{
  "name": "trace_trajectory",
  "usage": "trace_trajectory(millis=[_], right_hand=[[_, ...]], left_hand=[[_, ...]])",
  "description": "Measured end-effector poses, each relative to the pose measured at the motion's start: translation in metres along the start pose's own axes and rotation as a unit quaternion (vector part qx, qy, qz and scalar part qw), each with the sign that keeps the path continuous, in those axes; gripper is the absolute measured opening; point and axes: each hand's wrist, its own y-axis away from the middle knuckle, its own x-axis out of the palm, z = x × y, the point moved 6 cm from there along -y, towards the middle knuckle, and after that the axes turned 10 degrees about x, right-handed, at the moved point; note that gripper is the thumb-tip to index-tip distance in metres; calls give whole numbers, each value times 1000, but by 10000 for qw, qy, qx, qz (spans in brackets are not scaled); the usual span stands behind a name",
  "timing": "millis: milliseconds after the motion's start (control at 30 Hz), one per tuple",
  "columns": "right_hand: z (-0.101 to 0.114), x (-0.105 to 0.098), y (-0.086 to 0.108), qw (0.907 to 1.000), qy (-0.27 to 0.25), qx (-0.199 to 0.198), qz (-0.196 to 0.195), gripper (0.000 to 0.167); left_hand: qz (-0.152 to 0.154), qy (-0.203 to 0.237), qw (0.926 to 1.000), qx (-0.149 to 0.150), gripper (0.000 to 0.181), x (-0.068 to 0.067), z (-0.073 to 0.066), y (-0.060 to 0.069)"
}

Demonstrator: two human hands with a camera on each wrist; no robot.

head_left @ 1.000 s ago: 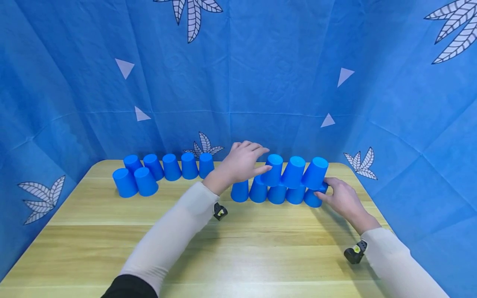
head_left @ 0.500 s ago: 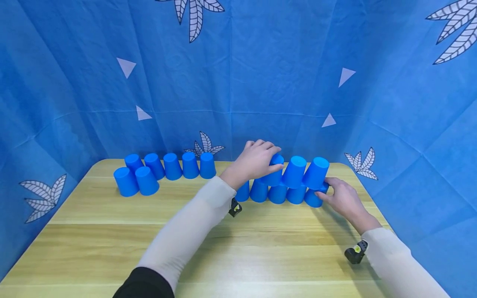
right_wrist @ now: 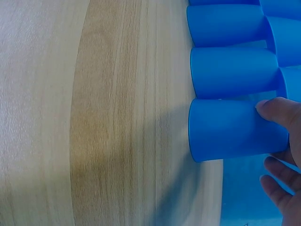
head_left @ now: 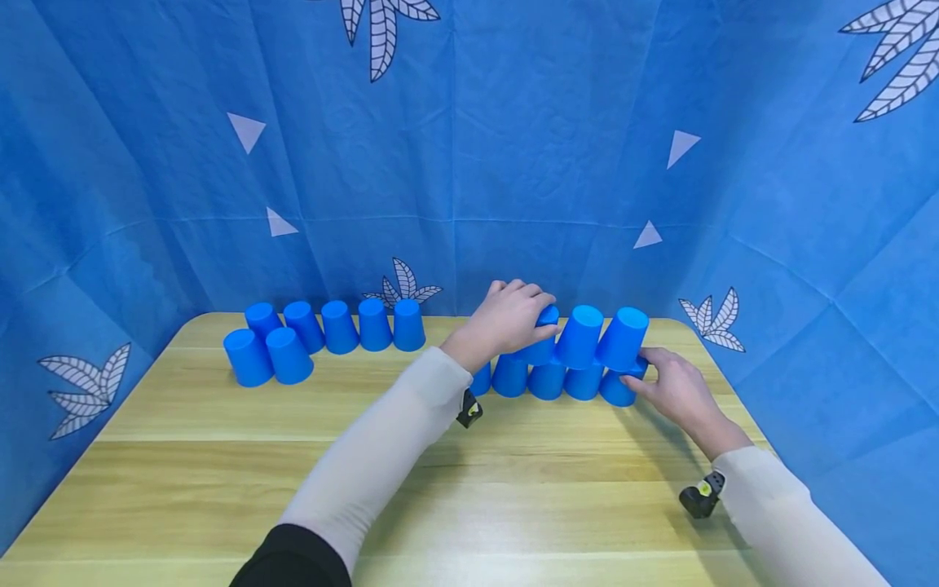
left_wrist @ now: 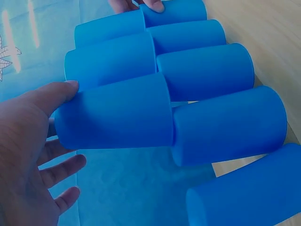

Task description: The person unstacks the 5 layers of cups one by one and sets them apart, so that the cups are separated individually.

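Blue cups stand upside down in a row at the right, with 3 more on top bridging the gaps. My left hand [head_left: 506,318] pinches the leftmost upper cup [left_wrist: 115,113] near its top end, thumb on the near side; the other fingers are spread behind it. Beneath that cup, lower cups [left_wrist: 225,125] support its rim. With thumb and fingers, my right hand [head_left: 676,390] holds the rightmost lower cup [right_wrist: 235,129] near its upper end. Two other upper cups, a middle one [head_left: 579,337] and a right one [head_left: 622,338], sit between the hands.
At the back left stand several more inverted blue cups [head_left: 340,328], with two [head_left: 289,356] in front of them. The wooden table [head_left: 513,489] meets a blue patterned cloth [head_left: 455,163] at its back and sides.
My left hand has moved right, from beside the leftmost upper cup onto it, and its thumb and fingers now grip it. My right hand has stayed on the rightmost lower cup.
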Motion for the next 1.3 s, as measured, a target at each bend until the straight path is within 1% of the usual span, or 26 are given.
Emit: trace_trajectory(millis=[100, 200, 300, 400, 533, 800, 1100, 1300], right_hand=[[0, 0, -1, 10000, 7, 21, 32, 59], [0, 0, -1, 10000, 15, 49, 67, 59], [0, 0, -1, 9999, 16, 71, 69, 59], [1, -1, 0, 10000, 60, -21, -5, 57], [3, -1, 1, 9998, 111, -158, -103, 54], [3, 0, 1, 9999, 149, -64, -44, 57], [2, 0, 0, 9999, 114, 3, 19, 59], [1, 1, 0, 9999, 101, 8, 32, 60]], left_hand=[[-88, 34, 10000, 14, 58, -2, 2, 2], [-247, 85, 9996, 59, 58, -7, 3, 5], [-380, 105, 9992, 118, 58, -14, 5, 11], [-486, 96, 9986, 203, 58, -20, 7, 18], [-562, 38, 9980, 303, 58, -27, 12, 30], [-747, -229, 9960, 434, 55, -34, 27, 57], [-857, -342, 9950, 387, 55, -37, 45, 89], [-954, -324, 9947, 219, 54, -41, 59, 111]])
